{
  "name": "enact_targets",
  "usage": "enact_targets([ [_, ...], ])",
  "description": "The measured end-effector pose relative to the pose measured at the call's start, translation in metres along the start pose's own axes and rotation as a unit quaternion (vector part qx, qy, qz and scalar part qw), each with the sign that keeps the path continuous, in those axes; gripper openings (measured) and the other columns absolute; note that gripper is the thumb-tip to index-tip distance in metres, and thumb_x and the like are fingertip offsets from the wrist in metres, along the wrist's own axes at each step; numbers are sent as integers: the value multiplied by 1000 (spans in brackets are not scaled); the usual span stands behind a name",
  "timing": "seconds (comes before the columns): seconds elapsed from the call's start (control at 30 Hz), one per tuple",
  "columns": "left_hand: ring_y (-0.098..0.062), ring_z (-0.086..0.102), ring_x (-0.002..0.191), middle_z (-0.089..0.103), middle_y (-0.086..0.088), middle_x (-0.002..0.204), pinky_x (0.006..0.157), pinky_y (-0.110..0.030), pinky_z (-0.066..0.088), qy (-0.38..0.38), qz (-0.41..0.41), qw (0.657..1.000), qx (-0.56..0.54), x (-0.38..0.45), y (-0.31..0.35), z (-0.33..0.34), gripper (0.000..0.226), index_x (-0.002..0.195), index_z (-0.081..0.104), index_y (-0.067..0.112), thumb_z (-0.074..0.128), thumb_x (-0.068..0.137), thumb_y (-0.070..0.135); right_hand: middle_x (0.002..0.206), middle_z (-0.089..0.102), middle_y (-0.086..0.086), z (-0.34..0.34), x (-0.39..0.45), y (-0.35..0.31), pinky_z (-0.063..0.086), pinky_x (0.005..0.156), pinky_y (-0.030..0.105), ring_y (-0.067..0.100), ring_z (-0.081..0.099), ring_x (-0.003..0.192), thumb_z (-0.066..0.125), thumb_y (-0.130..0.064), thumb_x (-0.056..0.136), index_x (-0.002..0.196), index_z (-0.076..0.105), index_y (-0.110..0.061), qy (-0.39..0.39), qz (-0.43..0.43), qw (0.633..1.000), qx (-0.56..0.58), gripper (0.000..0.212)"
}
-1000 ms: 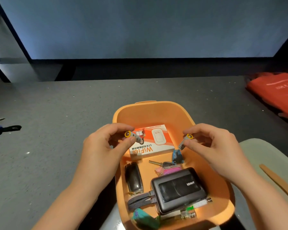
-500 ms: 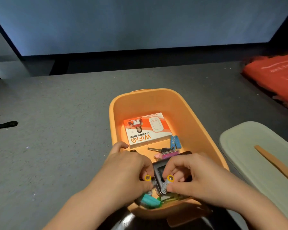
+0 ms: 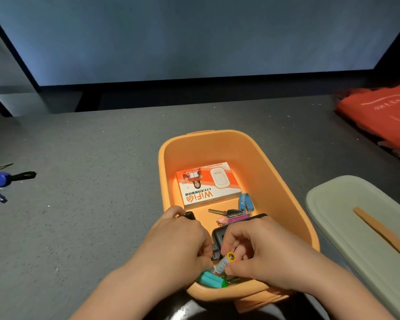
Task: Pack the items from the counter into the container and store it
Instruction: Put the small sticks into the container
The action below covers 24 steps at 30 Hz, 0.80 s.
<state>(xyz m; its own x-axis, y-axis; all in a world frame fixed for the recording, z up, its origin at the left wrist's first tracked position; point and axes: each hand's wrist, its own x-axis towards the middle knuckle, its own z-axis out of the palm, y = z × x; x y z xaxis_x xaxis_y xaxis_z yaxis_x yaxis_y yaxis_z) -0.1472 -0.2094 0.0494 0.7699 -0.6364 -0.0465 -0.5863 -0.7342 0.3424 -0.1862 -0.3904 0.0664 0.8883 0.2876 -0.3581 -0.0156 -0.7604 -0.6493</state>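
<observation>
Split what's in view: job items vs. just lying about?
Job:
- orange container
- battery pinched in right hand
- left hand down in the container
- WiFi box, keys, power bank already inside
- grey-green lid
- key bunch on the counter, possibly unpacked

Lying about:
- red bag
</observation>
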Motion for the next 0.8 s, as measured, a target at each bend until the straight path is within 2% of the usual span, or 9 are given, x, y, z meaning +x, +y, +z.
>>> enact_targets([
  [0.2,-3,55,93,71,15,90,105,-17,6,21,2,1000,-9,-2,0,1,22,95,70,31,54,82,39,80,68,-12,0,3,2,50,59,12,-5,63,72,81,-28,72,92,70,-27,0,4,1000,13,22],
  [0.3,-3,51,95,69,17,86,109,-21,19,45,-12,998,-41,-3,-2,1,22,92,70,34,52,84,44,82,70,-9,-1,2,3,58,71,22,2,68,77,83,-27,70,89,71,-27,11,7,999,45,22],
  [0.33,-3,49,98,67,17,84,104,-22,29,62,-23,996,-57,-3,-4,0,21,92,69,36,53,83,46,83,70,-9,-1,2,4,59,72,24,3,69,77,83,-27,70,88,71,-27,20,8,999,47,22],
  [0.4,-1,48,91,62,17,77,81,-16,39,105,-32,990,-88,-4,-5,-6,18,91,69,38,57,81,47,81,71,-10,-2,2,5,58,70,23,2,68,75,82,-27,71,87,71,-29,38,6,998,42,20],
  [0.47,2,53,80,63,18,73,64,-7,35,136,-40,984,-111,-7,-6,-16,14,87,71,38,61,79,44,78,71,-12,-4,3,4,55,65,20,1,67,74,81,-27,73,88,70,-30,50,1,998,35,18],
  [0.53,8,55,73,65,21,70,58,-6,36,156,-63,977,-129,-12,-11,-26,10,84,71,39,64,78,42,77,70,-14,-6,6,-2,52,63,19,-1,67,73,80,-29,74,88,69,-31,58,-7,998,26,18],
  [0.67,14,51,68,66,20,76,58,-11,33,215,-129,956,-152,-37,-33,-41,10,84,70,41,64,76,42,75,69,-15,-5,16,-27,51,62,17,0,64,68,78,-33,72,86,67,-38,102,-40,994,-10,18],
  [0.73,11,55,76,66,22,80,69,-17,42,238,-168,944,-155,-57,-48,-46,9,84,69,39,64,77,41,74,69,-16,0,25,-47,47,59,14,1,63,66,77,-29,71,84,66,-40,119,-77,990,-15,20],
  [0.8,7,58,85,67,21,84,79,-16,42,257,-204,933,-146,-80,-66,-49,10,87,70,36,64,79,39,72,70,-14,8,37,-75,46,58,13,4,63,63,78,-23,71,82,66,-39,116,-114,987,-13,23],
])
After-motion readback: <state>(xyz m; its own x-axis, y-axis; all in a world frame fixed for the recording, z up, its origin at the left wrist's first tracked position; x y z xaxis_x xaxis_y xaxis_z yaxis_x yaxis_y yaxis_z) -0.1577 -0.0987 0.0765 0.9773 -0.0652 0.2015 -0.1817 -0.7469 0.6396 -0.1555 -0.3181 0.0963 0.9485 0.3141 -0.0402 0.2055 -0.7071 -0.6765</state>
